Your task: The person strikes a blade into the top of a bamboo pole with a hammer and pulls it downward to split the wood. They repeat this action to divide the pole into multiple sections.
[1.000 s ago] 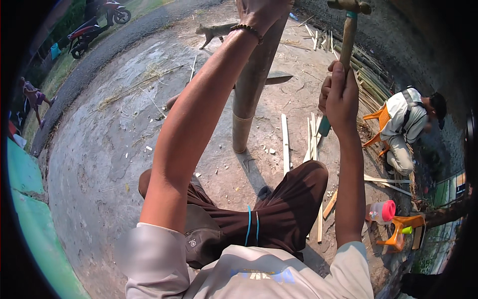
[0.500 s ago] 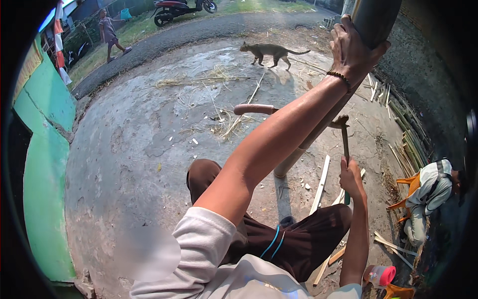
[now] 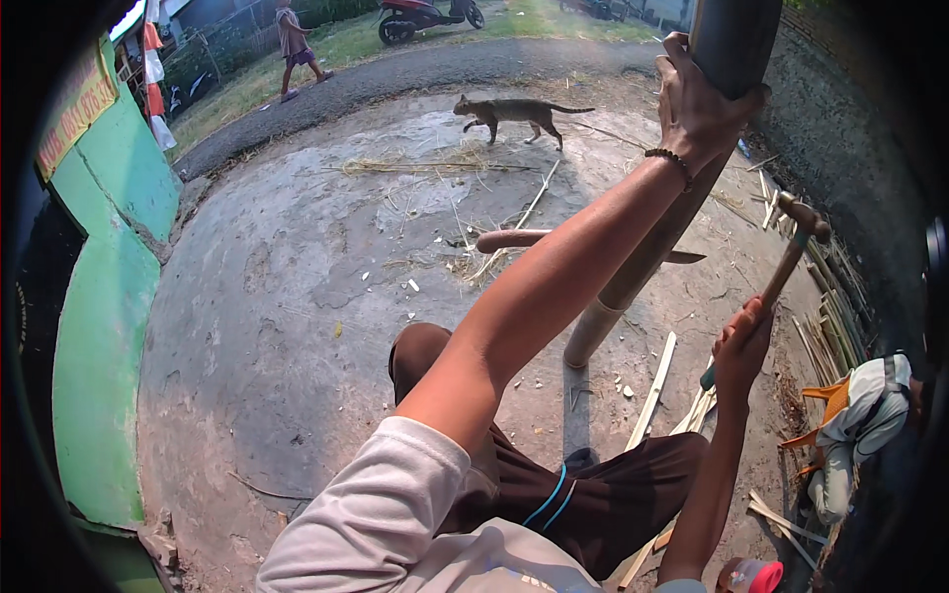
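Observation:
My left hand (image 3: 700, 109), with a beaded bracelet at the wrist, is wrapped round the upper part of a thick, tilted pole (image 3: 647, 242) that looks like bamboo. Its paler lower end points down in front of my knees. A long knife (image 3: 509, 240) crosses the pole; its wooden handle sticks out on the left and its blade tip on the right. My forearm hides part of it, and I cannot tell how deep the blade sits. To the right of the pole, my right hand (image 3: 743, 346) grips a hammer (image 3: 791, 242) by its handle, head raised and apart from the knife.
Pale split strips (image 3: 654, 390) lie by my right knee, and green bamboo poles (image 3: 835, 306) line the right wall. A person (image 3: 865, 415) sits low on an orange chair (image 3: 820, 410). A cat (image 3: 514, 117) walks ahead; a child (image 3: 295, 49) and motorbike (image 3: 425, 22) are beyond.
My right hand has lifted the hammer up and to the right, away from the pole. My left hand keeps its grip. The cat and the child have walked on.

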Demonstrator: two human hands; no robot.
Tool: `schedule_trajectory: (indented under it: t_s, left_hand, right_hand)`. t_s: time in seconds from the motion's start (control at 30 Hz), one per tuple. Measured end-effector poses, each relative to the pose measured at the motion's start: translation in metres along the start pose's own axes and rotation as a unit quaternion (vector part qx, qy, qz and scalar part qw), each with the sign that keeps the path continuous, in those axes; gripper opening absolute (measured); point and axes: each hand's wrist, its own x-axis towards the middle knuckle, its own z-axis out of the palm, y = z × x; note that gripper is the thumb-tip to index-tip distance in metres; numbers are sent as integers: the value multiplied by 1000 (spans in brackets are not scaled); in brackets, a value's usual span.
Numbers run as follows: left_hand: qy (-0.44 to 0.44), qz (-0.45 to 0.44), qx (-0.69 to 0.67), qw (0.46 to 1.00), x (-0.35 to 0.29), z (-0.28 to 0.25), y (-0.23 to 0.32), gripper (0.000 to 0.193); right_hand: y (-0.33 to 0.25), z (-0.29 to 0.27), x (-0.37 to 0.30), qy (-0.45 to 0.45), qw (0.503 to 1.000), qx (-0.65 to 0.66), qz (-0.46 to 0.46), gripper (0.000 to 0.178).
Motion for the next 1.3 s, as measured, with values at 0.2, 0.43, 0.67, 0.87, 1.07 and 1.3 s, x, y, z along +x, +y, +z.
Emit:
schedule_trajectory:
  t_s: [0.2, 0.43, 0.67, 0.87, 1.07, 1.3]
  left_hand:
    - [-8, -39, 56, 998, -5, -4, 17, 92]
    - [-71, -17, 132, 989, 8, -13, 4, 67]
    - [-19, 121, 78, 989, -6, 22, -26, 80]
    - [-34, 53, 86, 994, 4, -1, 1, 84]
    - [1, 41, 54, 998, -25, 15, -17, 85]
    - [9, 7, 52, 999, -4, -15, 8, 83]
  right_hand:
    - [41, -5, -14, -220, 946, -49, 232, 44]
    - [-119, -31, 38, -76, 989, 3, -128, 37]
    - [61, 4, 13, -221, 958, -150, 106, 47]
    - [-82, -35, 63, -91, 985, 140, -53, 41]
    - [69, 25, 3, -226, 959, -116, 125, 55]
    - [-78, -19, 60, -83, 968, 231, -48, 39]
